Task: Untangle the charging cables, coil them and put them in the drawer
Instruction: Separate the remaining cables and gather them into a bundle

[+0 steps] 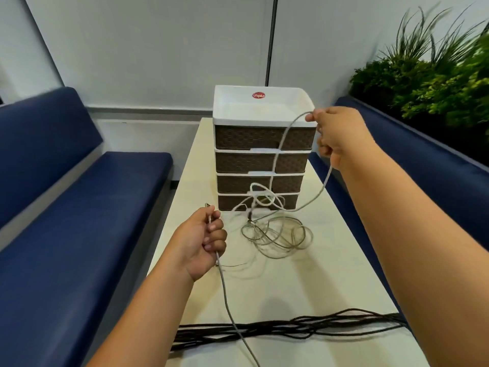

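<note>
Two hands are up over the cream table (pixel 304 274), and I see both closed on the same grey cable (pixel 321 190). My left hand (pixel 202 243) is fisted around it near the plug end, which pokes up past the thumb, while the cable trails down toward the near edge. My right hand (pixel 334 131) is raised beside the drawer unit (pixel 262 152), pinching a loop at the fingertips. Between them, a white cable (pixel 260 197) and grey loops lie tangled at the unit's base. A black cable bundle (pixel 291 327) stretches across the near table. All four drawers look closed.
</note>
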A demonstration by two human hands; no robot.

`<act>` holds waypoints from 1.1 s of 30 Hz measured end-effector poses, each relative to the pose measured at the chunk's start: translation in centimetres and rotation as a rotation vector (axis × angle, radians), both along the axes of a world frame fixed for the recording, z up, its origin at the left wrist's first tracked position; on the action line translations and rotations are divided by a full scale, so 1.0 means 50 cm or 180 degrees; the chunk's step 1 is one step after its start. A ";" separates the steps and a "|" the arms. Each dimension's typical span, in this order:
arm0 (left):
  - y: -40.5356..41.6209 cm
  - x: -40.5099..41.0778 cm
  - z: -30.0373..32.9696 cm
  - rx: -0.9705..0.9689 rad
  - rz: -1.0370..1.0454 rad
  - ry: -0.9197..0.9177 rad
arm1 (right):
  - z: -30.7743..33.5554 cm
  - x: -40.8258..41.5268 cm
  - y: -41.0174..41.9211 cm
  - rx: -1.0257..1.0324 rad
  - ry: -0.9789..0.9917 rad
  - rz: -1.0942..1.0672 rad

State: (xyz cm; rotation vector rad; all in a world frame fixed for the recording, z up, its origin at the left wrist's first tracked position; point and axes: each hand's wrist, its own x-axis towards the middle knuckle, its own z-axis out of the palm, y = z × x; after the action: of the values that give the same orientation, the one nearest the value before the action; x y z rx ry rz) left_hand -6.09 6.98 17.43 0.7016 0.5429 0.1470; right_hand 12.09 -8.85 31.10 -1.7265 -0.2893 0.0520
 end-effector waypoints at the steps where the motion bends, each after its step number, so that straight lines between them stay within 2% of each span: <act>1: 0.000 0.002 0.000 0.0002 -0.0007 0.0004 | -0.004 -0.004 -0.003 0.0248 0.0031 0.0061; 5: -0.002 0.009 -0.002 -0.0055 -0.0025 0.0023 | -0.011 -0.040 -0.027 0.1434 -0.0179 0.1333; 8: -0.004 0.019 -0.004 -0.0100 -0.0065 -0.0054 | -0.052 -0.060 -0.057 0.1517 0.0189 0.1648; 10: -0.006 0.027 -0.010 -0.0200 -0.0103 -0.0102 | -0.121 -0.082 -0.069 0.1339 0.0480 0.1898; 13: -0.008 0.036 -0.019 -0.0276 -0.0271 -0.0107 | -0.242 -0.138 -0.073 0.0967 0.0776 0.2649; 17: -0.026 0.047 -0.029 -0.0018 -0.0604 0.0079 | -0.345 -0.191 -0.082 0.0187 0.1028 0.3279; 20: -0.032 0.058 -0.051 0.0166 -0.0531 0.0164 | -0.381 -0.198 -0.087 -0.0522 0.1214 0.3633; 22: -0.032 0.060 -0.057 0.0550 -0.0554 0.0280 | -0.395 -0.190 -0.091 -0.0833 0.1299 0.3608; 24: -0.033 0.056 -0.056 0.1074 -0.0686 0.0388 | -0.401 -0.177 -0.091 -0.0906 0.1356 0.3270; 28: -0.046 0.044 -0.048 0.1974 -0.1038 0.0316 | -0.381 -0.154 -0.058 -0.0036 0.1890 0.2240; 31: -0.057 0.041 -0.054 0.2442 -0.1106 0.0390 | -0.351 -0.148 -0.020 0.0468 0.2458 0.1798; 33: -0.059 0.042 -0.058 0.2647 -0.1111 0.0432 | -0.338 -0.146 0.005 0.0720 0.2491 0.1522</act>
State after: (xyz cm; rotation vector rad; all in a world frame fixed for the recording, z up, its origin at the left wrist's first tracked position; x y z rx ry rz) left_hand -4.01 4.04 14.50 1.6133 0.4715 -0.0111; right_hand 4.77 -8.61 14.19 -1.2644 -0.1079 0.9805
